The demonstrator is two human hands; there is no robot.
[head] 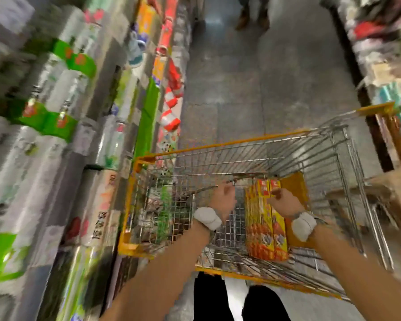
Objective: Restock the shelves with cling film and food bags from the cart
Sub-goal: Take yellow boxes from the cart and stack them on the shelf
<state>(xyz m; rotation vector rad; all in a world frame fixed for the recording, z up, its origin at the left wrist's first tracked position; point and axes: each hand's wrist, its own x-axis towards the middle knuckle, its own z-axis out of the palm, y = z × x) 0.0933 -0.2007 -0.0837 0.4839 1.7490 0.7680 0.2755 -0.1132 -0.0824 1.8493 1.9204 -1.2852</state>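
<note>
Shop aisle: grey tiled floor [241, 89], stocked shelves [56, 112] down the left of the frame.
Wire cart [218, 144] with yellow trim fills lower centre; inside, right of centre, yellow boxes [262, 228] with red-orange print stand upright, packed side by side. Right hand [285, 203] curls its fingers over their top end; left hand [222, 199] is just beside them, fingers too blurred to read.
</note>
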